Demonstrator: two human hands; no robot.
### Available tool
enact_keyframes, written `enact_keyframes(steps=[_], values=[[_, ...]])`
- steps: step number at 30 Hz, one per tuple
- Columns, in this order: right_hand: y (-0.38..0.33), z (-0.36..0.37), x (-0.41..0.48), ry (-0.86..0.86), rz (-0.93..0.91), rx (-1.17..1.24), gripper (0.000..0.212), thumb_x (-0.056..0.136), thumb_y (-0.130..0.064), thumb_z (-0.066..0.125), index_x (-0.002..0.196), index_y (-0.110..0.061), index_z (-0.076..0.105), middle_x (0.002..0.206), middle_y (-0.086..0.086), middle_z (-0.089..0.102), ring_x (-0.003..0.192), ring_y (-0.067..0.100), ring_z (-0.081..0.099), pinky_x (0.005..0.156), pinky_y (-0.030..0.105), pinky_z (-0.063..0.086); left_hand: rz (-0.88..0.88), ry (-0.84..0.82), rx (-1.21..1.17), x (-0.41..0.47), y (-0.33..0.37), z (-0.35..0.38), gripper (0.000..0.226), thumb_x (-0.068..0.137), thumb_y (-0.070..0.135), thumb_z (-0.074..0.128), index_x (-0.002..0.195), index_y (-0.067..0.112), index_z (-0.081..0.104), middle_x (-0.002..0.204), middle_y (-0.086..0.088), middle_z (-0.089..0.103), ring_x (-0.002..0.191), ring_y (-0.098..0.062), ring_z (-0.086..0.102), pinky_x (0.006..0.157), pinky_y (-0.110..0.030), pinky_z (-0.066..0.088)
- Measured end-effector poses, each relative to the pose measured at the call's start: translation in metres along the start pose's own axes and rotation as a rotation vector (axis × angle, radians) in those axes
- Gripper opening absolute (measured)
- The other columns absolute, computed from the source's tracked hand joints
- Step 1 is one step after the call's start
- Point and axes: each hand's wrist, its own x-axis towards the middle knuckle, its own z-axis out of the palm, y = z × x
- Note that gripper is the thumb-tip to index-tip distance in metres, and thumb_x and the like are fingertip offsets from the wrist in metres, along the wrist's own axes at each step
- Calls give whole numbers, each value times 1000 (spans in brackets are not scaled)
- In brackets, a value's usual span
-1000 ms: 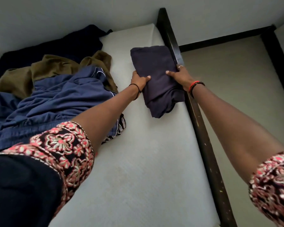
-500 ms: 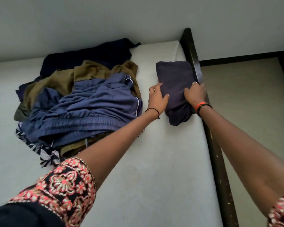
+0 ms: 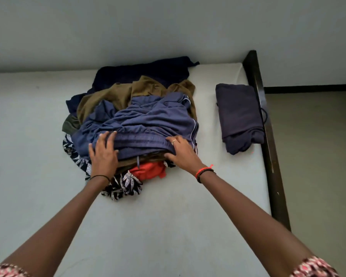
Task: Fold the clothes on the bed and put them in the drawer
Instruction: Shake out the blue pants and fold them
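The blue track bottoms point(image 3: 148, 120), creased, with white piping and an elastic waistband, lay on top of the heap of unfolded clothes on the mattress point(image 3: 168, 226), directly under both hands. The left hand point(image 3: 103, 156) rested on the waistband with its fingers spread wide and flat. The right hand point(image 3: 181, 154) gripped the waistband's edge, fingers over it and thumb beneath. Beyond the hands lay an olive-brown garment point(image 3: 120, 94) and a dark navy garment point(image 3: 144, 70); between the wrists an orange-red garment point(image 3: 148, 171) showed, and a black-and-white patterned cloth point(image 3: 122, 186) lay by the left wrist. The folded dark garment point(image 3: 238, 112) lay right of the right hand against the dark bed frame point(image 3: 268, 136). Half a second before, both hands had been on that folded garment; they had since let it go and moved left onto the heap.
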Motion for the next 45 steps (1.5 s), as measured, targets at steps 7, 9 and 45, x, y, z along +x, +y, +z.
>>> enact_keyframes(steps=[7, 9, 45], values=[[-6, -2, 9, -29, 76, -20, 50, 74, -1, 66, 121, -8, 52, 112, 13, 55, 105, 29, 53, 87, 30, 41, -390, -99, -24, 14, -48, -9, 50, 86, 12, 52, 135, 10, 44, 126, -24, 47, 116, -41, 47, 102, -53, 28], [-10, -11, 5, -67, 90, 31, 41, 75, 6, 62, 115, -4, 56, 96, 10, 56, 88, 24, 53, 70, 22, 34, -413, -88, -37, 17, -50, -17, 40, 87, 14, 50, 126, 9, 54, 123, -25, 49, 112, -40, 49, 99, -52, 32], [-261, -411, -184, 389, -621, -1180, 14, 73, -9, 69, 64, -17, 63, 96, 6, 61, 77, 22, 58, 60, 33, 54, -134, 185, -902, 35, 68, -490, 28, 82, 11, 55, 107, 2, 64, 92, -11, 63, 90, -27, 59, 74, -32, 46]])
